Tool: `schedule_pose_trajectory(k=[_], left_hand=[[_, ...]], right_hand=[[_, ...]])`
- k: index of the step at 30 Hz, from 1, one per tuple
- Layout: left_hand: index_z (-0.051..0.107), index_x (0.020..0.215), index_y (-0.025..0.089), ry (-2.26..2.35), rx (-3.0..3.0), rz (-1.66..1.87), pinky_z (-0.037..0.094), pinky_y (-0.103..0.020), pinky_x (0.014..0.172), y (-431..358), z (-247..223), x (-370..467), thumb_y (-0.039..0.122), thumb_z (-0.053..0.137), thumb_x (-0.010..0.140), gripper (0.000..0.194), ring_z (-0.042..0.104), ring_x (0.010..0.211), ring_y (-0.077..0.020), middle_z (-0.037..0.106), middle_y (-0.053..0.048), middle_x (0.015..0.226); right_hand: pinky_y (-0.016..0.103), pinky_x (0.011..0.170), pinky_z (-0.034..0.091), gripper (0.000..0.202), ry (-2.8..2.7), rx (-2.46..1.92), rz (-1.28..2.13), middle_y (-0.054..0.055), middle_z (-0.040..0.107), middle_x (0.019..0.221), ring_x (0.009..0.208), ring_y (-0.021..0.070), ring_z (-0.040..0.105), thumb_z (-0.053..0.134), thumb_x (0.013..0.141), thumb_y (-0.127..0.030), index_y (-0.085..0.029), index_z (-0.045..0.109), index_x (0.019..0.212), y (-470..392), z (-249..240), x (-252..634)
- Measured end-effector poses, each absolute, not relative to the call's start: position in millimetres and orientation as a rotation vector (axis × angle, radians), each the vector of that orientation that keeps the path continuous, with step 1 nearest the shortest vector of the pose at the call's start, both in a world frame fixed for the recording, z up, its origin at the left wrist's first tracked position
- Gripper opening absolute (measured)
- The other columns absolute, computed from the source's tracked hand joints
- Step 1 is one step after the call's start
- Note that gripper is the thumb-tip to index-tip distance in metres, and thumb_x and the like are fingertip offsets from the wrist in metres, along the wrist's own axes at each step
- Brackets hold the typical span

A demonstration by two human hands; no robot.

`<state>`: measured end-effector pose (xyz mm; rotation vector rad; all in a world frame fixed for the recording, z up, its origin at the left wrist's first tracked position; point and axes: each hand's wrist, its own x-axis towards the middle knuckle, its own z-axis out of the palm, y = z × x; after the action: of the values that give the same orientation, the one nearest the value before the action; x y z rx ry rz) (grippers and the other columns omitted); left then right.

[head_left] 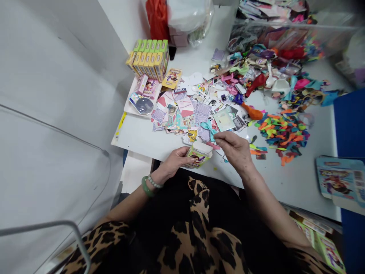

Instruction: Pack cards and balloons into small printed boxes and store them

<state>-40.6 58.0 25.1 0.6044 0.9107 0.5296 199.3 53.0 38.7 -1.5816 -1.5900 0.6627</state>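
Observation:
Near the table's front edge, my left hand [174, 161] grips a small green printed carton [198, 157] with its top flaps open. Just right of the carton, my right hand [236, 151] is closed in a pinch on a teal balloon [209, 127], which hangs over the paper pieces. A yellow bear sticker [192, 135] lies right behind the carton. Beyond it spreads a heap of paper cards and stickers [186, 108]. To the right of my right hand is a pile of small colourful balloons [285, 131]. What is inside the carton cannot be made out.
Green and yellow cartons [151, 61] stand in rows at the back left, beside a white tray [128, 104]. Mixed trinkets [265, 76] lie before a clear bin [265, 32] at the back right. A flattened blue carton [339, 180] lies at the right edge. A wall is on the left.

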Motion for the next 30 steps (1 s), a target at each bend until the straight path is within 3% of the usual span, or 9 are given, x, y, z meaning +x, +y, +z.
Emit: schedule_pose_trajectory(k=[5,9,15,20,24,27,30], left_hand=[[0.075,0.108,0.014,0.845,0.577,0.546,0.058,-0.041,0.086,57.0,20.3,-45.9,0.033,0.098,0.061,0.056,0.075,0.091,-0.0246,0.079,-0.011,0.104],[0.076,0.106,0.016,0.928,0.592,0.593,0.057,-0.038,0.086,55.6,18.1,-44.4,0.033,0.096,0.063,0.050,0.074,0.090,-0.0220,0.079,-0.008,0.103],[0.076,0.099,0.016,0.966,0.570,0.613,0.056,-0.035,0.087,53.3,17.8,-41.2,0.035,0.098,0.060,0.048,0.073,0.085,-0.0182,0.079,-0.006,0.098],[0.077,0.100,0.016,0.939,0.609,0.591,0.056,-0.035,0.090,55.1,23.6,-34.5,0.035,0.098,0.061,0.048,0.071,0.086,-0.0173,0.078,-0.004,0.097],[0.077,0.102,0.017,0.900,0.693,0.574,0.054,-0.037,0.094,54.4,29.5,-27.6,0.033,0.095,0.064,0.045,0.070,0.092,-0.0193,0.078,-0.004,0.099],[0.077,0.101,0.015,0.860,0.743,0.525,0.053,-0.036,0.092,51.1,31.5,-24.3,0.027,0.091,0.069,0.038,0.069,0.092,-0.0208,0.077,-0.004,0.095],[0.077,0.099,0.014,0.847,0.776,0.477,0.053,-0.036,0.091,47.4,31.9,-21.9,0.020,0.085,0.072,0.028,0.069,0.092,-0.0229,0.077,-0.003,0.093]], right_hand=[[0.042,0.093,0.053,0.030,-1.742,-2.069,0.440,0.013,0.073,0.118,0.113,0.0292,0.066,0.052,0.092,-0.024,-0.021,0.072,0.115,79.6,17.6,187.5],[0.040,0.086,0.051,0.030,-1.833,-2.300,0.513,0.015,0.071,0.104,0.105,0.0307,0.064,0.049,0.090,-0.019,-0.019,0.074,0.108,89.8,3.0,185.4],[0.044,0.090,0.053,0.019,-1.637,-1.888,0.351,0.010,0.072,0.100,0.100,0.0281,0.065,0.055,0.090,-0.035,-0.024,0.070,0.087,59.5,30.0,217.4],[0.036,0.073,0.052,0.020,-1.849,-1.640,0.525,0.004,0.071,0.083,0.076,0.0217,0.064,0.055,0.098,-0.039,-0.027,0.071,0.091,31.0,71.2,226.3],[0.035,0.073,0.043,0.030,-2.282,-1.595,0.381,0.007,0.069,0.080,0.079,0.0232,0.061,0.046,0.102,-0.024,-0.026,0.075,0.096,24.9,81.9,207.5],[0.035,0.070,0.037,0.031,-2.512,-1.542,0.228,0.008,0.070,0.081,0.081,0.0231,0.059,0.047,0.098,-0.010,-0.023,0.072,0.085,24.5,84.3,193.1],[0.033,0.067,0.035,0.029,-2.603,-1.442,0.327,0.007,0.071,0.081,0.080,0.0212,0.059,0.051,0.091,-0.001,-0.022,0.069,0.080,22.1,86.0,186.3]])
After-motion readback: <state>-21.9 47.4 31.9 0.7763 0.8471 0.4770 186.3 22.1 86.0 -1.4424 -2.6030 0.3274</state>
